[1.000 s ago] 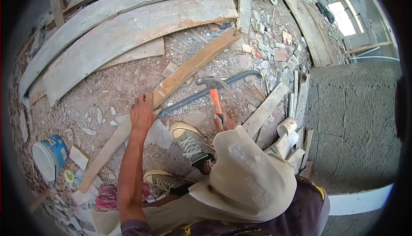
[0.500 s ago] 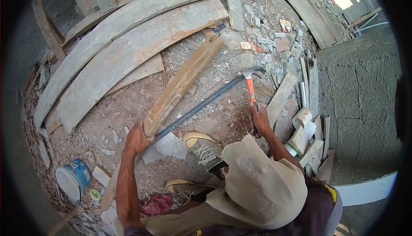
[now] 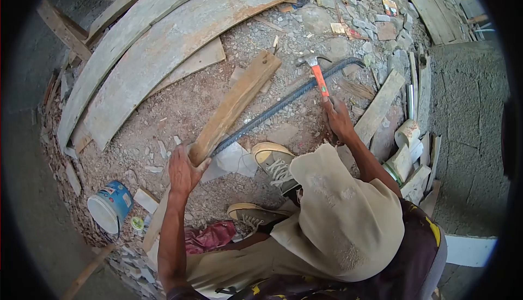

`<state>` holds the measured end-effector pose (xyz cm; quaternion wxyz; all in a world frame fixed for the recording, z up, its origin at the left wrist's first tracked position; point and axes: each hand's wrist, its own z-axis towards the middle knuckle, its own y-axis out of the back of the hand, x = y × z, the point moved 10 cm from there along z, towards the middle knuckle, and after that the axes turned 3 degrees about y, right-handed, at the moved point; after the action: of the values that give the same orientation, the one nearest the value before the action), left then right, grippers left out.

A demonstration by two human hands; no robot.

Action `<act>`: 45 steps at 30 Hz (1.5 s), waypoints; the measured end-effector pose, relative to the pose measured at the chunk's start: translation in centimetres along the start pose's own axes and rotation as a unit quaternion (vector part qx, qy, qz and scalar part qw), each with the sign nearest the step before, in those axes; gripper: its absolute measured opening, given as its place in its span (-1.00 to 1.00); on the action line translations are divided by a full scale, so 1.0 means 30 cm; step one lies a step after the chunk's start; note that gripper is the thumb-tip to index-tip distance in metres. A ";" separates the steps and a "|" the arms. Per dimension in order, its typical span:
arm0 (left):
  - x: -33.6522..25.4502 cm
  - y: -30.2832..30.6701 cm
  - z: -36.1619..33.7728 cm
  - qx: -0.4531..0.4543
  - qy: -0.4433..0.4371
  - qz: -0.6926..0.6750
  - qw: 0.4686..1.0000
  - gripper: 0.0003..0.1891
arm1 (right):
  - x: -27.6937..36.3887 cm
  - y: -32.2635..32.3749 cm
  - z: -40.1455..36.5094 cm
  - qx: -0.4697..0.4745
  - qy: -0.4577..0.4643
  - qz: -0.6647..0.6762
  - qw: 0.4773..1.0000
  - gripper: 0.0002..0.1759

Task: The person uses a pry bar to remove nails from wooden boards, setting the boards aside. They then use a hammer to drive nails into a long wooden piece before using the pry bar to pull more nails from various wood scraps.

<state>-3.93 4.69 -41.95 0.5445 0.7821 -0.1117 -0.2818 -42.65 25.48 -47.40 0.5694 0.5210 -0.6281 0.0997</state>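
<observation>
My left hand [image 3: 185,172] is closed round the near end of a thick wooden plank [image 3: 233,109], which slants away over the rubble. My right hand [image 3: 339,119] grips a claw hammer [image 3: 320,79] by its orange and black handle; its metal head points away from me, to the right of the plank's far end. A dark ribbed steel bar [image 3: 272,109] with a bent far end lies alongside the plank, passing under the hammer handle. The bar's near end reaches close to my left hand. My shoe [image 3: 275,164] stands on the ground beside the bar.
Long curved boards [image 3: 174,38] lie at the upper left. A blue and white bucket [image 3: 110,204] stands at the lower left, near a dark red cloth [image 3: 212,237]. Scrap wood [image 3: 379,106] and broken pipe pieces [image 3: 407,134] line the concrete slab [image 3: 463,125] on the right.
The camera view has shifted. The hammer has moved left and forward relative to the steel bar, whose bent end now shows beyond it. The plank's far end has come slightly nearer.
</observation>
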 end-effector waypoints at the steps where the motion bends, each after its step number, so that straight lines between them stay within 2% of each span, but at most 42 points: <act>1: -0.045 -0.013 0.032 0.002 -0.002 0.003 1.000 -0.24 | 0.045 0.022 0.011 0.011 -0.006 0.015 1.000 -0.40; 4: -0.196 -0.040 0.139 -0.039 -0.056 -0.044 0.997 -0.23 | 0.233 0.179 0.099 0.004 -0.010 0.129 0.992 -0.46; 7: -0.226 -0.119 0.217 -0.015 -0.030 -0.063 0.997 -0.26 | 0.461 0.444 0.210 -0.120 0.078 0.230 0.963 -0.50; 8: -0.213 -0.139 0.229 0.002 0.005 -0.040 0.999 -0.28 | 0.515 0.518 0.252 -0.163 0.116 0.238 0.951 -0.50; 9: -0.193 -0.157 0.242 0.017 0.040 -0.017 0.999 -0.30 | 0.550 0.573 0.272 -0.205 0.155 0.243 0.935 -0.51; 10: -0.189 -0.169 0.249 0.020 0.037 -0.016 0.999 -0.30 | 0.544 0.566 0.276 -0.209 0.153 0.243 0.935 -0.51; 12: -0.191 -0.170 0.242 -0.015 0.009 0.011 1.000 -0.29 | 0.538 0.449 0.320 -0.102 0.122 0.077 0.984 -0.50; 13: -0.192 -0.172 0.232 -0.015 0.010 0.008 1.000 -0.29 | 0.500 0.337 0.337 -0.013 0.148 -0.153 0.977 -0.46; 15: -0.188 -0.175 0.228 -0.015 0.025 0.038 0.999 -0.34 | 0.410 0.184 0.329 0.144 0.248 -0.269 0.919 -0.42; 16: -0.179 -0.174 0.231 -0.013 0.027 0.036 0.999 -0.34 | 0.448 0.219 0.316 0.074 0.310 -0.296 0.901 -0.41; 18: -0.179 -0.178 0.236 -0.010 0.019 0.011 1.000 -0.33 | 0.490 0.316 0.354 0.029 0.209 -0.154 0.965 -0.45; 19: -0.181 -0.186 0.224 -0.001 0.021 0.010 1.000 -0.33 | 0.478 0.359 0.354 0.047 0.025 0.025 0.998 -0.48; 21: -0.187 -0.179 0.252 -0.001 0.023 0.020 1.000 -0.33 | 0.579 0.534 0.381 -0.126 0.122 0.172 0.969 -0.52; 23: -0.183 -0.189 0.255 0.010 0.027 0.023 0.999 -0.33 | 0.567 0.551 0.382 -0.200 0.189 0.220 0.936 -0.46; 24: -0.177 -0.194 0.257 0.018 0.030 0.027 0.999 -0.32 | 0.547 0.448 0.365 -0.142 0.199 0.042 0.969 -0.42; 25: -0.178 -0.196 0.257 0.015 0.027 0.026 0.999 -0.32 | 0.485 0.329 0.347 -0.079 0.206 -0.139 0.965 -0.38; 26: -0.176 -0.200 0.245 0.006 0.028 0.024 0.999 -0.33 | 0.416 0.212 0.327 -0.027 0.306 -0.198 0.931 -0.36; 28: -0.170 -0.193 0.263 -0.003 0.025 0.026 0.999 -0.34 | 0.463 0.115 0.260 0.021 0.398 -0.253 0.882 -0.34; 29: -0.176 -0.193 0.278 -0.005 0.019 0.019 1.000 -0.34 | 0.421 0.164 0.335 0.061 0.230 -0.157 0.959 -0.40; 30: -0.174 -0.203 0.250 0.007 0.016 0.017 1.000 -0.35 | 0.383 0.181 0.331 0.104 0.036 -0.053 0.992 -0.46; 31: -0.173 -0.207 0.236 0.016 0.018 0.020 0.999 -0.35 | 0.436 0.253 0.337 0.055 0.004 0.049 0.997 -0.42; 33: -0.188 -0.185 0.253 -0.006 0.023 0.024 0.999 -0.37 | 0.548 0.419 0.345 -0.104 0.110 0.149 0.977 -0.46; 35: -0.180 -0.195 0.250 0.007 0.031 0.027 0.999 -0.36 | 0.567 0.419 0.309 -0.191 0.139 0.178 0.955 -0.48; 36: -0.177 -0.205 0.257 0.020 0.034 0.034 0.999 -0.35 | 0.524 0.325 0.316 -0.111 0.183 0.008 0.977 -0.46; 37: -0.172 -0.211 0.250 0.017 0.030 0.034 0.999 -0.35 | 0.406 0.208 0.317 -0.030 0.217 -0.163 0.962 -0.45; 38: -0.166 -0.217 0.235 0.005 0.020 0.026 0.999 -0.35 | 0.312 0.114 0.305 0.034 0.287 -0.191 0.938 -0.47; 40: -0.165 -0.205 0.268 -0.014 0.011 0.020 1.000 -0.34 | 0.318 0.040 0.287 0.097 0.361 -0.218 0.902 -0.49; 41: -0.175 -0.203 0.274 -0.009 0.018 0.028 0.999 -0.34 | 0.333 0.083 0.314 0.103 0.193 -0.112 0.969 -0.45; 42: -0.179 -0.213 0.251 0.006 0.021 0.038 0.999 -0.34 | 0.306 0.113 0.294 0.104 0.005 -0.003 0.995 -0.42; 43: -0.182 -0.220 0.235 0.016 0.019 0.042 0.999 -0.34 | 0.363 0.180 0.307 0.048 -0.007 0.078 0.996 -0.41; 44: -0.183 -0.213 0.248 0.011 0.024 0.041 0.999 -0.34 | 0.427 0.259 0.318 -0.025 0.028 0.144 0.989 -0.43; 45: -0.181 -0.208 0.252 0.004 0.035 0.038 0.999 -0.35 | 0.459 0.337 0.338 -0.091 0.072 0.141 0.983 -0.46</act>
<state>-13.43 3.73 -47.79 0.5554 0.7886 -0.1231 -0.2336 -53.98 15.17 -34.74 0.6384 0.3649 -0.6590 0.1585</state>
